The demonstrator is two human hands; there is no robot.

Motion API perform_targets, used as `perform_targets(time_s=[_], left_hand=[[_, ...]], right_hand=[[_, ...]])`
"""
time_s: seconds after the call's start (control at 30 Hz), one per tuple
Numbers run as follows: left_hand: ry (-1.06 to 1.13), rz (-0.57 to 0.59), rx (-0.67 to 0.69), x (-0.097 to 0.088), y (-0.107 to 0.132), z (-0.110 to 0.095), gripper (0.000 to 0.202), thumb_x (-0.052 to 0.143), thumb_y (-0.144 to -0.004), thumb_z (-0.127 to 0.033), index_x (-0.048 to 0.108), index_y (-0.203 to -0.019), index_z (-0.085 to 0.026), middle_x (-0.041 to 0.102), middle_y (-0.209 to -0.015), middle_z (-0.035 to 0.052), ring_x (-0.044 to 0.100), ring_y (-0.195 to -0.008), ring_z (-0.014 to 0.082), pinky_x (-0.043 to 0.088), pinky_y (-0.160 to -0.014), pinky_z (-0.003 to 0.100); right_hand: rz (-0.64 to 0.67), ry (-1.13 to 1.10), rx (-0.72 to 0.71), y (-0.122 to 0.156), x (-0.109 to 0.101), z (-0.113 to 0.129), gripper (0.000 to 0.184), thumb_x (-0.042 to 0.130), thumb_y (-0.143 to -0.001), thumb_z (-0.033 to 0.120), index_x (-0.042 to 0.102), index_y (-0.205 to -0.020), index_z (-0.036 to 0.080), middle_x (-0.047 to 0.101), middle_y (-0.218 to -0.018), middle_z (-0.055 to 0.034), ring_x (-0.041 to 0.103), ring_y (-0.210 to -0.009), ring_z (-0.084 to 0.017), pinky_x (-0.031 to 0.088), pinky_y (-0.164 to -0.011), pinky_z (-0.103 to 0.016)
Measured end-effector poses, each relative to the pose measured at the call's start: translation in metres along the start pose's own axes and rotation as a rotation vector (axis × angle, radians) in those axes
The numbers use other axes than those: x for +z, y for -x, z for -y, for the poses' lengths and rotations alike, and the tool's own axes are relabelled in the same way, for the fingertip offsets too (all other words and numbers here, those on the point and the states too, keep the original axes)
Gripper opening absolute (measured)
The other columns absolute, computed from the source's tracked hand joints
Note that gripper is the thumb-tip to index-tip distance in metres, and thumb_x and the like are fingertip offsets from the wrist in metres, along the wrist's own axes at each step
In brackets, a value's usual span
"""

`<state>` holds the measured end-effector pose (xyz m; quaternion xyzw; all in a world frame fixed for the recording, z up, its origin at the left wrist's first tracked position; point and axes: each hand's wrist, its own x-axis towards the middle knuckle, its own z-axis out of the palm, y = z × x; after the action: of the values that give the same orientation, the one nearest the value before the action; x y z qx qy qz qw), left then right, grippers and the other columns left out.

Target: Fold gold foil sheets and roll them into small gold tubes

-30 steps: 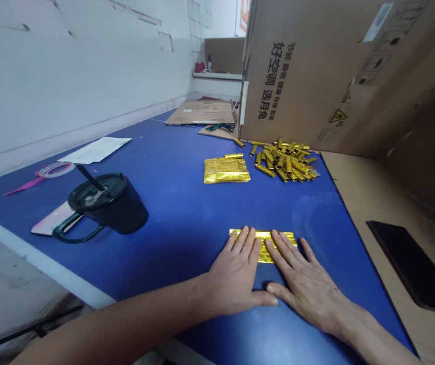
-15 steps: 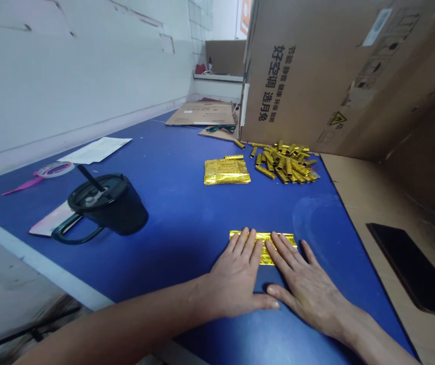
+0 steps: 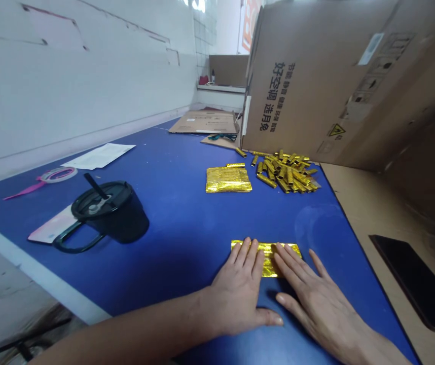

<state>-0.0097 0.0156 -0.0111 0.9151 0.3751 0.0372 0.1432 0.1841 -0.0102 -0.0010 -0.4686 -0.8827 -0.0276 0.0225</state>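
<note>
The left hand [image 3: 236, 299] and right hand [image 3: 318, 296] lie spread flat, a little apart, fingers over the foil [image 3: 269, 263]; it rests on the surface [image 3: 187, 218], right of the mug [image 3: 128, 218]; the stack [image 3: 228, 180] and tubes [image 3: 289, 175] lie right of the mug too, farther back.

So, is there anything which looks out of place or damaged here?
Yes, the wall has a dark-edged patch at upper left, perhaps damage. A gold tube lies apart, left of the heap. The gold sheet under the left hand and right hand looks flat.
</note>
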Motion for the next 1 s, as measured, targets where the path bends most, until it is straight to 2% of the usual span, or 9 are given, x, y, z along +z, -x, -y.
perform_targets(time_s=[0.1, 0.37, 0.7, 0.87, 1.0], left_hand=[[-0.012, -0.015, 0.0, 0.0, 0.0, -0.001, 0.098, 0.019, -0.069, -0.076, 0.012, -0.134, -0.003, 0.003, -0.141, 0.0198, -0.005, -0.128, 0.0318, 0.006, -0.103, 0.046], [-0.019, -0.044, 0.006, -0.001, -0.001, -0.002, 0.097, 0.018, -0.07, -0.075, 0.016, -0.133, -0.002, 0.01, -0.14, 0.0211, 0.0, -0.129, 0.0321, 0.007, -0.103, 0.045], [0.031, -0.031, 0.008, 0.0, 0.002, -0.001, 0.097, 0.02, -0.07, -0.075, 0.013, -0.134, -0.003, 0.005, -0.14, 0.0206, -0.004, -0.128, 0.032, 0.007, -0.103, 0.045], [0.029, -0.024, 0.008, 0.001, 0.001, 0.0, 0.098, 0.022, -0.069, -0.075, 0.011, -0.135, -0.004, 0.003, -0.141, 0.0198, -0.005, -0.128, 0.0316, 0.008, -0.103, 0.046], [0.021, -0.02, 0.008, 0.001, 0.001, 0.0, 0.101, 0.023, -0.068, -0.077, 0.011, -0.135, -0.003, 0.001, -0.14, 0.0205, -0.006, -0.128, 0.0318, 0.008, -0.103, 0.047]], right_hand=[[-0.004, -0.003, -0.051, 0.005, 0.0, 0.001, 0.059, 0.033, -0.086, 0.046, 0.016, -0.136, 0.02, 0.026, -0.138, -0.0086, 0.025, -0.125, -0.025, 0.02, -0.099, -0.056], [0.033, -0.022, -0.097, 0.005, 0.006, 0.0, 0.068, 0.033, -0.084, 0.051, 0.007, -0.137, 0.016, 0.019, -0.14, -0.0108, 0.018, -0.127, -0.027, 0.017, -0.1, -0.056], [0.064, -0.029, -0.127, 0.005, 0.008, -0.004, 0.072, 0.035, -0.084, 0.05, 0.003, -0.137, 0.015, 0.018, -0.141, -0.0095, 0.015, -0.128, -0.024, 0.013, -0.102, -0.053], [0.052, -0.047, -0.106, 0.005, 0.011, -0.006, 0.073, 0.036, -0.084, 0.049, 0.0, -0.137, 0.015, 0.014, -0.141, -0.0112, 0.015, -0.128, -0.024, 0.017, -0.101, -0.052], [0.038, -0.015, -0.007, 0.007, 0.015, -0.01, 0.072, 0.033, -0.084, 0.051, -0.001, -0.137, 0.017, 0.015, -0.141, -0.0126, 0.018, -0.127, -0.026, 0.02, -0.098, -0.056]])
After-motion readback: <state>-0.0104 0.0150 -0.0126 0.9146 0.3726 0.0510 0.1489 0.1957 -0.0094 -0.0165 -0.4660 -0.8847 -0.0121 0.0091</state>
